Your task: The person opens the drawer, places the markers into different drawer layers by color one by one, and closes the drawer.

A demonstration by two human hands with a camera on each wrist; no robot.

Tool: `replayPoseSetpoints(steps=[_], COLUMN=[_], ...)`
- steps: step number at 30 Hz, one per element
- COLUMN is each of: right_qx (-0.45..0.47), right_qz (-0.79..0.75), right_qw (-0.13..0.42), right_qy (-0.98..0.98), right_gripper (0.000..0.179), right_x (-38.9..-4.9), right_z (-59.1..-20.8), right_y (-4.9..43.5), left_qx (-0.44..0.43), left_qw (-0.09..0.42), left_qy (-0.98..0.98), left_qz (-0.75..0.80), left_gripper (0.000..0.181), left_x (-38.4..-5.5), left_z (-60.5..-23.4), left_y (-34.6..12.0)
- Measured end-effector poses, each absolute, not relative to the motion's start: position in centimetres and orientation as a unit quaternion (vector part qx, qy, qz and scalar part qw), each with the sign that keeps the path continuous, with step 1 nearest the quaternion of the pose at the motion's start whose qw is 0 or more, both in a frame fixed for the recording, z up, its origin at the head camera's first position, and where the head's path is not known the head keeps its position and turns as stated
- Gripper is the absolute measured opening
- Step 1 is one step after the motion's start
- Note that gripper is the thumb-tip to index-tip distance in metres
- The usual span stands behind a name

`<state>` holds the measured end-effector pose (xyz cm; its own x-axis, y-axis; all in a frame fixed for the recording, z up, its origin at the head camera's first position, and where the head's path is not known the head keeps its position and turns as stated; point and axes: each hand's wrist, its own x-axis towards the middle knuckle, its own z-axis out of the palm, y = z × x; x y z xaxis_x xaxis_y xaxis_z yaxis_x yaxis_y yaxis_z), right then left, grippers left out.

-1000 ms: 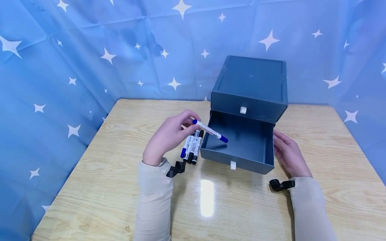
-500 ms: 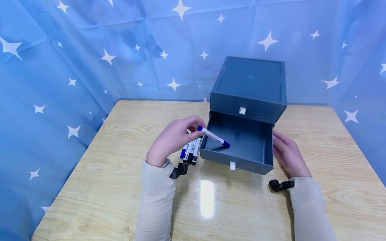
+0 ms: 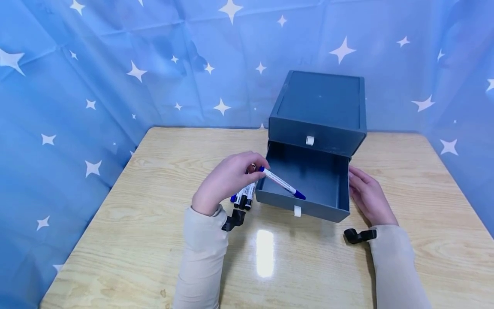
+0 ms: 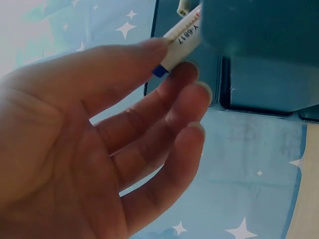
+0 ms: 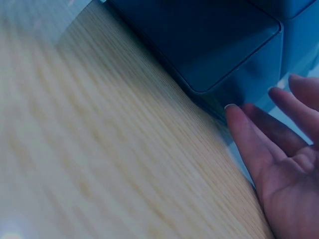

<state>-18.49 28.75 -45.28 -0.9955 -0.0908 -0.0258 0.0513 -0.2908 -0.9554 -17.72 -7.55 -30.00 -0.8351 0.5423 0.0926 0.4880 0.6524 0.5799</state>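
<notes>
In the head view my left hand [image 3: 227, 178] pinches a white whiteboard marker [image 3: 281, 183] with blue ends, close to one end. The marker slants down to the right into the pulled-out lower drawer [image 3: 322, 209], its far tip low inside. The left wrist view shows the marker's near end [image 4: 183, 42] between thumb and fingers, with the other fingers loosely bent. My right hand [image 3: 369, 195] is at the drawer's right side, fingers fairly straight. In the right wrist view its fingertips [image 5: 232, 109] are at the drawer's side; whether they press cannot be told.
Several more markers [image 3: 248, 199] lie side by side on the table left of the drawer, partly behind my left hand. Above the lower drawer is the closed upper drawer [image 3: 335, 140] of the dark blue cabinet [image 3: 326, 98]. A starry blue cloth [image 3: 216, 51] hangs behind the wooden table [image 3: 146, 223].
My left hand has moved right and down, bringing the marker lower into the drawer. My right hand has stayed at the drawer's side.
</notes>
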Motion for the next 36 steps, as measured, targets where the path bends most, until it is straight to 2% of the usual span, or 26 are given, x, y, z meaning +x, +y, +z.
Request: replayPoseSetpoints(steps=[20,36], right_qx=[-0.014,0.002], right_qz=[-0.806,-0.799], right_qw=[0.050,0.058], right_qy=[0.590,0.599], right_gripper=[0.042,0.046], right_x=[-18.3,-18.2], right_z=[-45.2,-45.0], right_y=[28.7,28.8], left_qx=[0.287,0.290], left_qw=[0.073,0.076], left_qy=[0.918,0.919], left_qz=[0.263,0.255], left_gripper=[0.012,0.009], left_x=[-17.8,-17.7], left_z=[-30.6,-30.7], left_y=[-6.3,-6.5])
